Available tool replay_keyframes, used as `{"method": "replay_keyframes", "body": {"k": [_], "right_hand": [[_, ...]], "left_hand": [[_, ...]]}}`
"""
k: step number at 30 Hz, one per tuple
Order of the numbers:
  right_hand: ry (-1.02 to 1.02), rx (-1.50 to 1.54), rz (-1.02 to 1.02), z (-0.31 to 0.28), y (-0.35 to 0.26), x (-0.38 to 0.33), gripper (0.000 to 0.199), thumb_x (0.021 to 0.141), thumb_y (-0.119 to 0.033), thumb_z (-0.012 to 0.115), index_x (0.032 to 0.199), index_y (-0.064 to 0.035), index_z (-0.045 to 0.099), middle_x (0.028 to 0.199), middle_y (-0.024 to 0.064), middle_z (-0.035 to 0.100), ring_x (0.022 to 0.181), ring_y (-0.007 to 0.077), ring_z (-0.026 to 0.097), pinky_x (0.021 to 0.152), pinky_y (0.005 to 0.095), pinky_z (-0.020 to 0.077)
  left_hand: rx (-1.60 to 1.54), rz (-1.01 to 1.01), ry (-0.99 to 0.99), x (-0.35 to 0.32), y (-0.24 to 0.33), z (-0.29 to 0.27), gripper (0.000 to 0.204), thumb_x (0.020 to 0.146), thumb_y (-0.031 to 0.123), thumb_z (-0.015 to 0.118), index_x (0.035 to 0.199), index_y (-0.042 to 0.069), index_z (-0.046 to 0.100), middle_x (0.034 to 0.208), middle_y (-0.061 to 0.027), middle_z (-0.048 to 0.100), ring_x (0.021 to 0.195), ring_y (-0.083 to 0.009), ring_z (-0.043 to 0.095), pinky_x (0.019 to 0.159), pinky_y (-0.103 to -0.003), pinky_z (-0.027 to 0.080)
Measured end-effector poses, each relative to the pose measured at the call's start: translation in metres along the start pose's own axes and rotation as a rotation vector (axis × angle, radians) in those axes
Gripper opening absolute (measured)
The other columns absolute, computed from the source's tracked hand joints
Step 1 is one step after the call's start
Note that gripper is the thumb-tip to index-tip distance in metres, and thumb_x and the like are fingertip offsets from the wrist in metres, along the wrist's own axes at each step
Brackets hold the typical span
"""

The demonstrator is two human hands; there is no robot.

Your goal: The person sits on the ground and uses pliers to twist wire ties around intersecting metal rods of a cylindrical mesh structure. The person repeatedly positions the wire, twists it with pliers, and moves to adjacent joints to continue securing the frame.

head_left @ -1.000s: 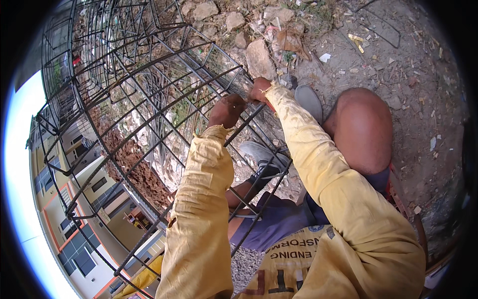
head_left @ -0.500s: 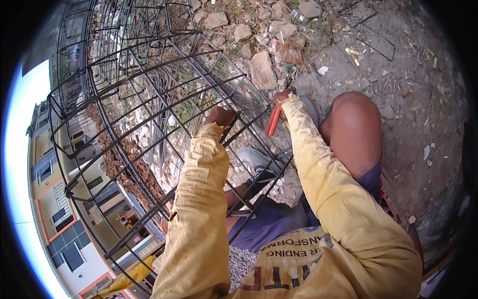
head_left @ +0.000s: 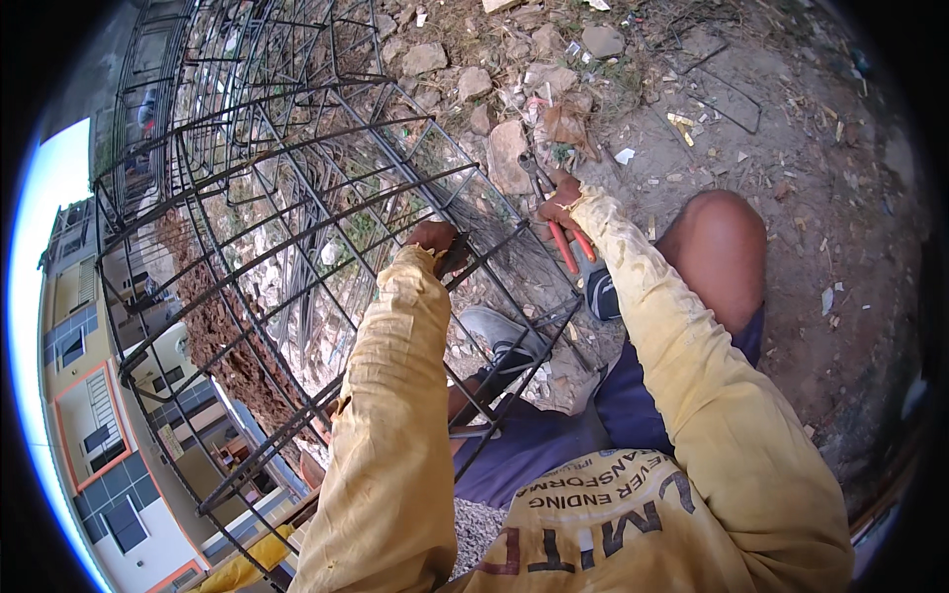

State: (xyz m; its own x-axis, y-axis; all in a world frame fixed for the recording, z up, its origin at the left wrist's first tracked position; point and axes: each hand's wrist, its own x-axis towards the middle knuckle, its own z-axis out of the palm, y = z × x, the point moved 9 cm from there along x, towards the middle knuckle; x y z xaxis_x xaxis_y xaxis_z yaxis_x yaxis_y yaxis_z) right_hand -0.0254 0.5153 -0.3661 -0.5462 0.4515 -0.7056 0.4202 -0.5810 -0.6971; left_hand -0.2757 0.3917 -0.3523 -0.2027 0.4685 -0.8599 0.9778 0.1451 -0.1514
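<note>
A cage of dark steel rebar (head_left: 297,203) stretches across the left and middle, its bars crossing in an open grid. My left hand (head_left: 431,236) is closed at one of its bars; a short dark piece shows beside the fingers, too unclear to name. Red-handled pincers (head_left: 566,247) are in my right hand (head_left: 561,198), just off the cage's right edge. Their metal jaws point up and away, toward a stone, and the two handles stand slightly apart. Nothing shows between the jaws.
Stones (head_left: 506,156) and litter lie beyond the cage. A bent steel bar (head_left: 727,104) rests on the dirt at the far right. My shoe (head_left: 502,331) is beneath the cage's near bars. Buildings (head_left: 124,435) stand at left.
The pincers have swung from pointing down in my right hand, so their jaws now show above it and their handles have spread. My left hand stays at the cage.
</note>
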Motion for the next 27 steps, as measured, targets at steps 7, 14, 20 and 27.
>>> {"method": "replay_keyframes", "body": {"k": [7, 14, 20, 27], "right_hand": [[-0.406, -0.363, -0.090, 0.043, -0.013, -0.033, 0.055, 0.076, -0.005, 0.070, 0.128, -0.0032, 0.055, 0.089, 0.0153, 0.066, 0.062, 0.0225, 0.068, 0.054, 0.0354, 0.0577], [-0.343, -1.058, -0.526, 0.060, -0.008, -0.007, 0.042, 0.077, -0.022, 0.067, 0.119, -0.0188, 0.065, 0.110, 0.0130, 0.064, 0.112, 0.0291, 0.056, 0.097, 0.0527, 0.0410], [-0.209, -1.497, -0.548, 0.053, -0.061, -0.042, 0.036, 0.085, -0.028, 0.053, 0.118, -0.0330, 0.066, 0.127, 0.0128, 0.056, 0.137, 0.0377, 0.035, 0.106, 0.0741, 0.0120], [-0.216, -1.493, -0.703, 0.060, -0.066, -0.023, 0.035, 0.089, -0.028, 0.051, 0.120, -0.0371, 0.064, 0.134, 0.0106, 0.055, 0.142, 0.0341, 0.029, 0.109, 0.0738, 0.0040]], "left_hand": [[0.236, 0.293, -0.160, -0.009, 0.028, 0.018, 0.029, 0.085, 0.037, 0.058, 0.105, 0.020, 0.071, 0.109, -0.0094, 0.069, 0.097, -0.0318, 0.067, 0.082, -0.040, 0.054], [0.144, 0.109, 0.003, 0.007, 0.020, 0.011, 0.029, 0.076, 0.039, 0.065, 0.087, 0.014, 0.074, 0.086, -0.0131, 0.071, 0.080, -0.0336, 0.069, 0.072, -0.040, 0.055], [0.174, 0.166, -0.026, -0.016, 0.052, -0.021, 0.030, 0.079, 0.031, 0.059, 0.088, 0.008, 0.076, 0.091, -0.0203, 0.071, 0.086, -0.0362, 0.070, 0.078, -0.042, 0.056], [0.173, 0.168, 0.059, -0.008, 0.039, -0.010, 0.030, 0.082, 0.029, 0.055, 0.087, 0.007, 0.075, 0.090, -0.0197, 0.071, 0.085, -0.0358, 0.070, 0.076, -0.043, 0.056]]}}
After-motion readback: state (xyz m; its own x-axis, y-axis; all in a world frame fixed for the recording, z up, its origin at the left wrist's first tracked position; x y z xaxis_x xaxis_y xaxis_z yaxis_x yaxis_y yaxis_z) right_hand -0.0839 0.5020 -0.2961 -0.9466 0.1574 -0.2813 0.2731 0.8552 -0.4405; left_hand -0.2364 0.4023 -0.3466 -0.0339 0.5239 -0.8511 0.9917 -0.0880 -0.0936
